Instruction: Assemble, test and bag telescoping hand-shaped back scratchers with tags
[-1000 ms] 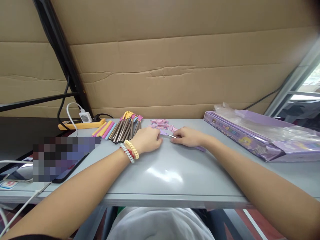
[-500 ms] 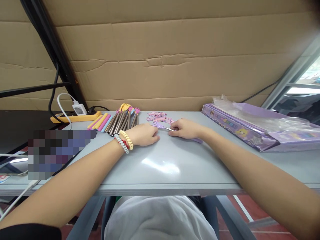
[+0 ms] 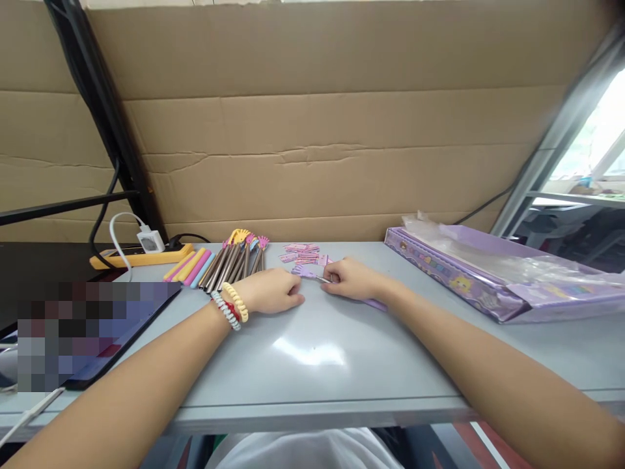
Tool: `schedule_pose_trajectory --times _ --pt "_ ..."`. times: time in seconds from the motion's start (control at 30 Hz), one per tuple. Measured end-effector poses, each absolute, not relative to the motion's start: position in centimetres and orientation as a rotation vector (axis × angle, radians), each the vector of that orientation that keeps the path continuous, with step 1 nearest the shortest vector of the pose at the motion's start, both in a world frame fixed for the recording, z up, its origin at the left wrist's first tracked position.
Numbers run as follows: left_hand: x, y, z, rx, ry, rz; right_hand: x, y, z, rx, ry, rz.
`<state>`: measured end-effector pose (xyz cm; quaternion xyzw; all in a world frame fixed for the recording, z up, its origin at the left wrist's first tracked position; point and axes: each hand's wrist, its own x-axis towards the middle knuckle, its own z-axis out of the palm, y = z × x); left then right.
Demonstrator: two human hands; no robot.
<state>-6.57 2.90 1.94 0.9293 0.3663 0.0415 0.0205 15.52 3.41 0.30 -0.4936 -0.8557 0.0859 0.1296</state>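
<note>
My right hand (image 3: 352, 280) is closed around the metal rod of a purple back scratcher (image 3: 305, 271) lying low over the table. Its hand-shaped purple head points left, and its purple handle shows beyond my wrist. My left hand (image 3: 273, 291), with beaded bracelets on the wrist, rests beside that head. Its fingers are curled under, so whatever may be in them is hidden. Behind my left hand lies a bundle of back scratchers (image 3: 234, 264) with metal rods and yellow, pink and blue ends. Small pink printed cards (image 3: 301, 253) are piled just beyond the purple head.
A purple printed box (image 3: 454, 280) with clear plastic on it stands at the right. At the left are a tablet-like screen (image 3: 122, 332), a yellow power strip (image 3: 141, 258) with a white charger (image 3: 150, 241), and cables. Cardboard (image 3: 312, 117) closes off the back.
The view has tilted up, showing more cardboard. Both hands keep nearly the same place on the table, and my right hand still holds the purple back scratcher.
</note>
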Motion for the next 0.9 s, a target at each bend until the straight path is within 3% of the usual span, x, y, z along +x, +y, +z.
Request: schedule_pose_trajectory --times 0.2,0.37,0.9 --pt "-9.1 4.7 3.3 2.856 1.407 0.437 15.9 3.1 1.0 -1.499 -2.463 0.401" --pt "-10.6 6.1 3.4 2.812 1.694 0.413 16.3 2.9 1.8 -1.561 -2.504 0.403" --pt "-7.5 4.2 1.9 2.857 1.268 0.106 16.7 3.1 1.7 -1.668 -2.507 0.455"
